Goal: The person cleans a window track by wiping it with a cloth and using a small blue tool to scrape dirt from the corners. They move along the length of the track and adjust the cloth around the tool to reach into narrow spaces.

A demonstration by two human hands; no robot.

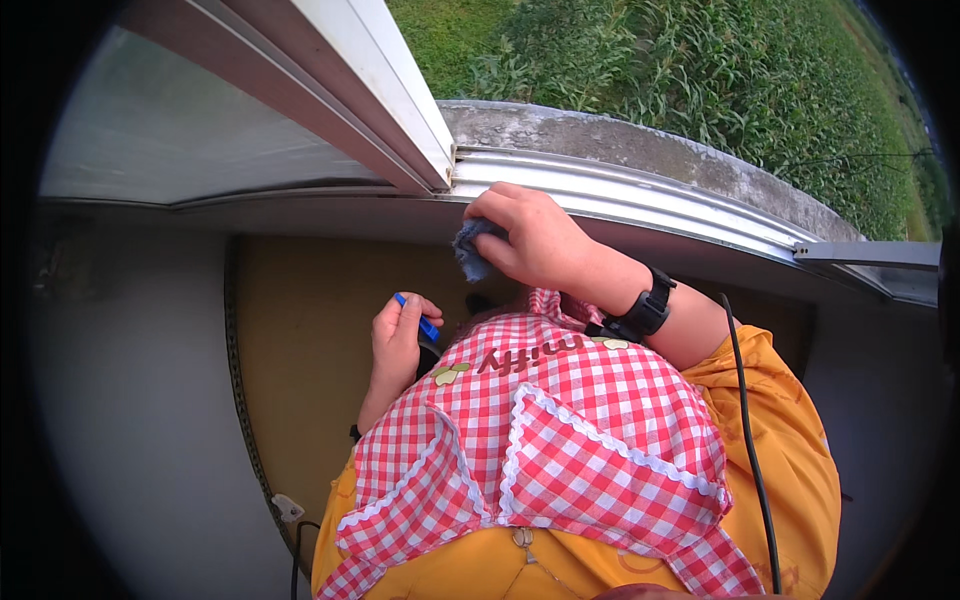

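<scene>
My right hand [525, 232] grips a crumpled blue-grey cloth [472, 250] between thumb and fingers, just inside the metal window track [570, 191]. Lower and to the left, my left hand [401, 334] holds a small blue plastic tool [420, 319] between thumb and fingers; its exact kind cannot be told. The ridged, silvery track runs from the foot of the white and brown window frame [405, 90] towards the right. Whether the cloth touches the sill edge is not plain.
A sliding glass pane [195, 135] stands at the left. Outside the track lies a weathered concrete ledge [637, 142], with tall green plants beyond. At the right, a white frame bar [870, 255] meets the track. A black cable [746, 420] hangs over my right side.
</scene>
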